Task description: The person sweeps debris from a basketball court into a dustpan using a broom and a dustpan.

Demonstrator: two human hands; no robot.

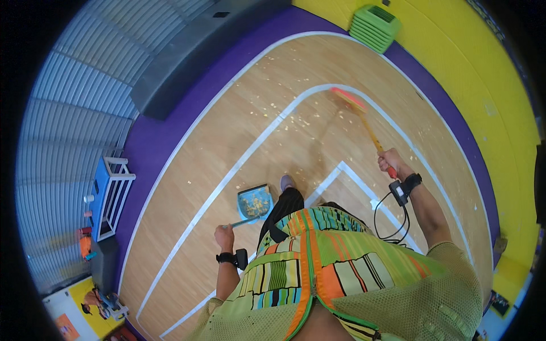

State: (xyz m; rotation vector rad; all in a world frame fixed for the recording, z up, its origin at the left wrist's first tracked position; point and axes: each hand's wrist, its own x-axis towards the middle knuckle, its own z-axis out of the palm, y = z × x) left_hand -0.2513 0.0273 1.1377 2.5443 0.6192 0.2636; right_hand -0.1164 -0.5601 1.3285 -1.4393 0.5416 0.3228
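Observation:
My right hand point(391, 162) grips the yellow handle of a broom point(371, 131) near its red end. The red bristles of the broom head are slightly blurred and lie at the curved white floor line, ahead and to the right. My left hand point(225, 237) holds the handle of a blue dustpan point(240, 206), which is low at the floor beside my shoe. Small pale yellowish scraps fill part of the pan. More pale scraps point(302, 121) are scattered over the wood-look floor between the broom and the pan and farther ahead.
A green slatted box point(375, 29) stands by the yellow wall. Along the far left side run a dark padded block point(175, 64) and a blue-topped table point(100, 200) with white legs, bearing small items. A seated person point(96, 300) is at the lower left.

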